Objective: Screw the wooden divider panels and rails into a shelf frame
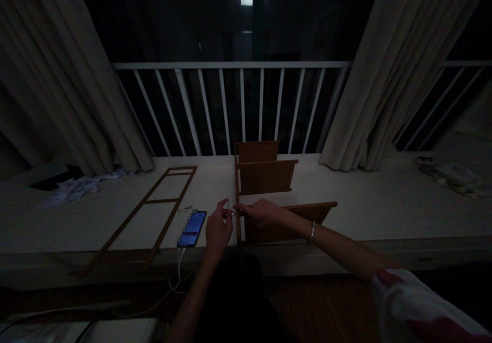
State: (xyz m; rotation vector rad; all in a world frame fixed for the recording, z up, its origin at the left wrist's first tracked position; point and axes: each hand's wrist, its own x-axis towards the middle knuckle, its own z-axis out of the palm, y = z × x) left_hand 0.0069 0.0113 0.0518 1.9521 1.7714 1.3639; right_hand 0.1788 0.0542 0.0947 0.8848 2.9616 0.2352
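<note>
The wooden shelf rack (265,179) lies on the pale ledge (384,199) in front of me, its upright side rail facing me and three brown boards standing out from it toward the right. My right hand (261,213) rests against that rail, fingers curled and the tips pinched together at the wood near the lowest board; in this dim light I cannot tell whether they grip a small part or only press on the rail. My left hand (218,230) is just beside it, thumb and forefinger closed on a small pale piece held upright, almost touching the fingers of the right. A bracelet (311,231) sits on my right wrist. Just left of my left hand a phone (191,228) lies lit on the ledge, a white cable (179,268) running down from it. Farther left lies a flat wooden frame (154,209). Behind stand a white railing (238,107) and curtains (384,76).
</note>
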